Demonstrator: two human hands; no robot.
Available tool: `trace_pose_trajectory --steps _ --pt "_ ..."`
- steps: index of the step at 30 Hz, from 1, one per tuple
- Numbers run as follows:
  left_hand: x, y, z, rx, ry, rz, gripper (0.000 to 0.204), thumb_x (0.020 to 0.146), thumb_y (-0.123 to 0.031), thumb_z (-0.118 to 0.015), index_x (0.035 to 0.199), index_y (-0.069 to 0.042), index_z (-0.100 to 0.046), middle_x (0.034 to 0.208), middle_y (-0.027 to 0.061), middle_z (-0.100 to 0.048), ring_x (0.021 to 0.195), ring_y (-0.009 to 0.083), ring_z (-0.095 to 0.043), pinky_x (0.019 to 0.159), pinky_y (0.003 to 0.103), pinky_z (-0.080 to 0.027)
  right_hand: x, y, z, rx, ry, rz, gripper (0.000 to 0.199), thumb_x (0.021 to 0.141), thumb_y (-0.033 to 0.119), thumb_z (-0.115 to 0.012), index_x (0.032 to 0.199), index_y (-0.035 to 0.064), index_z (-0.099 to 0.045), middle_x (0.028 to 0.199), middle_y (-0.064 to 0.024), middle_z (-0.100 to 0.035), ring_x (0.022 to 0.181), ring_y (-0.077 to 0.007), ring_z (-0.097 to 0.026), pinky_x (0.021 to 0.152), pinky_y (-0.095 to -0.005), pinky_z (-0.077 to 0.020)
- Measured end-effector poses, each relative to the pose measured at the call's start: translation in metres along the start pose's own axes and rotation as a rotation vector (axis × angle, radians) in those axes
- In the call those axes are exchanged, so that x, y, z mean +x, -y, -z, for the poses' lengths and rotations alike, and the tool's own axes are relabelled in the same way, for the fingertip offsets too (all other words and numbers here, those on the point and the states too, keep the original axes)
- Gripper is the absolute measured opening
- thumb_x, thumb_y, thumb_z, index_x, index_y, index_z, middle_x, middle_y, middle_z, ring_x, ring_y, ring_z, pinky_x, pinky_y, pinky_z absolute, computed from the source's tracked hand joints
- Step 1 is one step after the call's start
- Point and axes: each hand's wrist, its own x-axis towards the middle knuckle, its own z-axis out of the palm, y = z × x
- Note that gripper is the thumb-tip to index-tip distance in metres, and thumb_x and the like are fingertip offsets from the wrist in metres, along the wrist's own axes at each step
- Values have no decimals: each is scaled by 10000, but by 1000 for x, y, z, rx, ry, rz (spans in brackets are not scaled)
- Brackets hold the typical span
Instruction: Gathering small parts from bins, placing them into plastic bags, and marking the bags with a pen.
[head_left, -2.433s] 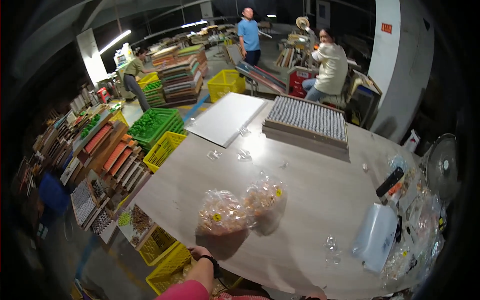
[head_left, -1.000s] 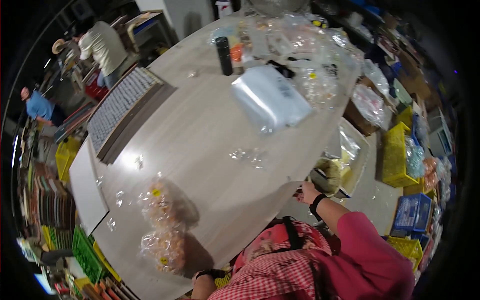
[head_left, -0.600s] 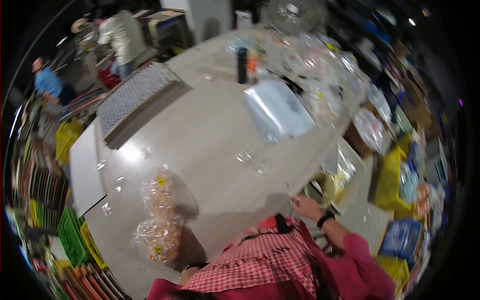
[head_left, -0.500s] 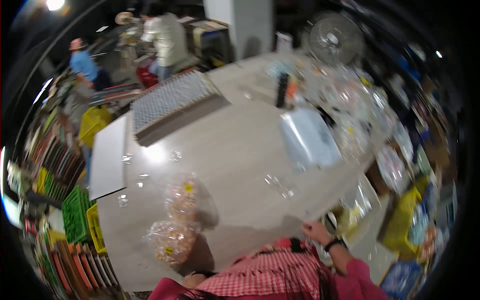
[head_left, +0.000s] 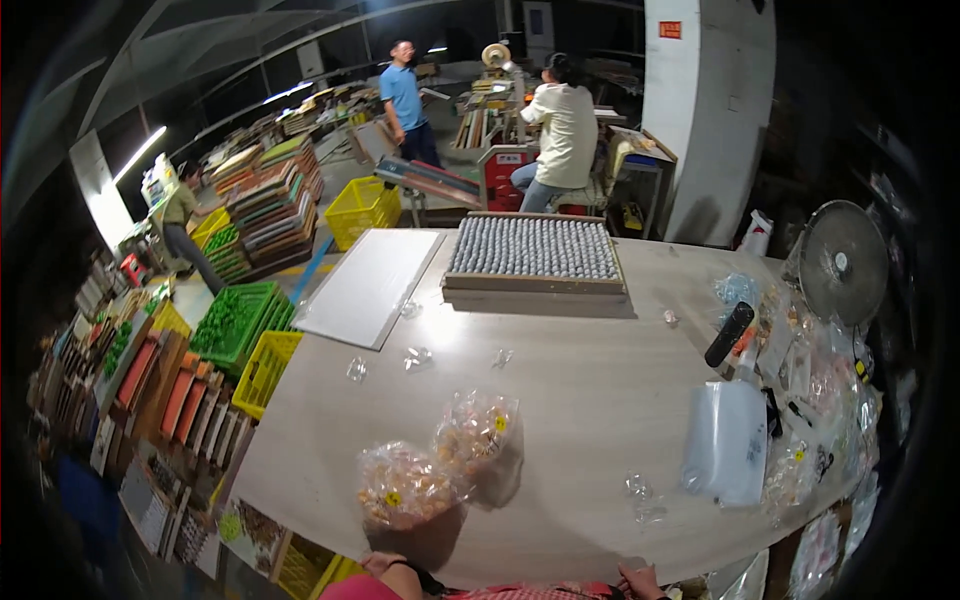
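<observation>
In the head view, the work is apparently pausing between handlings, and getting hold of a bag would be calling for raising the left hand (head_left: 384, 563) over the edge of the desk (head_left: 590, 430). The nearer clear bag (head_left: 405, 490) is lying just beyond that hand's fingers, with the farther clear bag (head_left: 478, 432) sitting beside it, both well apart from the right hand (head_left: 638, 580); whether either hand's fingers are spreading or pinching, I cannot tell.

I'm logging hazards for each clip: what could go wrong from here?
The two filled bags sit side by side near the left hand, so a careless sweep might knock them.
The fan stands beside loose plastic packaging; if it is running, light pieces could blow about.
</observation>
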Motion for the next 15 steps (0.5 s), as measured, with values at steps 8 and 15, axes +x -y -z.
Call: trace_pose_trajectory --steps 8,15 --pt "28 -23 22 -125 138 93 475 898 -416 -431 1163 -38 -539 1099 166 -607 914 313 -620 850 407 -449 1 14 -2 -48 156 -104 410 852 497 -613 738 106 -578 508 -9 -500 368 -115 -413 335 -240 -285" --pt "30 -37 59 -266 256 63 530 894 -429 -434 1232 -32 -525 1166 174 -604 960 318 -616 895 403 -444 -9 0 0 -45 174 74 443 851 501 -612 703 84 -599 495 -24 -518 370 -125 -424 351 -250 -307"
